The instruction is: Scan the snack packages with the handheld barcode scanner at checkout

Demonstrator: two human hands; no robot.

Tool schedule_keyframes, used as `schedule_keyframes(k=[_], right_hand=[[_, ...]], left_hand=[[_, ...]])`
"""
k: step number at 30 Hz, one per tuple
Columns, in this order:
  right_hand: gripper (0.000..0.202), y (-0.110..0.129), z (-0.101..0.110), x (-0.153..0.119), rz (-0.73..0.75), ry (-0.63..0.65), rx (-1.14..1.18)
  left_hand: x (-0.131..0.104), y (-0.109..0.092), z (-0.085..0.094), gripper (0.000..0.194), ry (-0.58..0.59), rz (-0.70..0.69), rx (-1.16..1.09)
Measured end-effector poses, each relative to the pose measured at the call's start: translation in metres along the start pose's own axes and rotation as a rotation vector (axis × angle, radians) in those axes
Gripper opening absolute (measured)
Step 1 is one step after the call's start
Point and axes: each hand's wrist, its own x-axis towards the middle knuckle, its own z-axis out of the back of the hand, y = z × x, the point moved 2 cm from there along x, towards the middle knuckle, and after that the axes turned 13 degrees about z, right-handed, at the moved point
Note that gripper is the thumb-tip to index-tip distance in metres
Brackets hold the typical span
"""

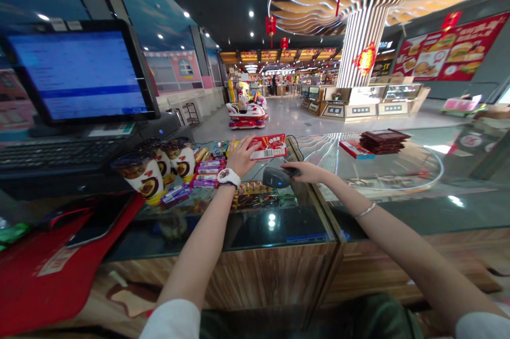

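My left hand (239, 157), with a white watch on the wrist, is closed on the left end of a red box (271, 146), whose barcode faces me. My right hand (305, 172) grips the handle of a dark barcode scanner (275, 177), which lies just below the box and points to the left. A small blue light shows on the scanner. Beside my left hand are purple-wrapped bars (207, 171) and several snack cups (145, 174). Farther right, a stack of dark brown packets (383, 141) sits partly over a red and blue box (356, 150).
On the left stand a monitor (79, 73) and a keyboard (56, 155). A phone (99, 222) lies on a red mat (91, 264) near a mouse (71, 211). The glass counter (274, 227) has a metal seam right of the scanner. A kiddie ride (247, 113) stands beyond.
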Motion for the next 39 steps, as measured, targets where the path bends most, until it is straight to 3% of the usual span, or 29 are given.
schedule_keyframes(k=[7, 13, 22, 26, 32, 39], right_hand=[[0.059, 0.001, -0.003, 0.005, 0.138, -0.009, -0.094], [0.060, 0.004, 0.002, 0.001, 0.157, -0.016, -0.127], [0.049, 0.006, 0.024, -0.005, 0.087, -0.281, -0.145], [0.044, 0.006, 0.035, -0.010, 0.023, -0.341, -0.180], [0.033, 0.007, 0.052, -0.016, -0.106, -0.286, -0.259], [0.031, 0.015, 0.057, -0.015, -0.123, -0.189, -0.307]], left_hand=[[0.001, 0.002, -0.003, 0.053, 0.006, 0.012, -0.013], [0.000, 0.004, -0.003, 0.055, 0.001, 0.014, -0.001], [-0.001, 0.007, -0.001, 0.054, -0.018, 0.067, 0.006], [-0.001, 0.007, -0.001, 0.052, -0.023, 0.075, -0.003], [-0.001, 0.010, -0.004, 0.050, -0.018, 0.082, -0.005], [-0.004, 0.019, -0.011, 0.051, -0.005, 0.093, 0.020]])
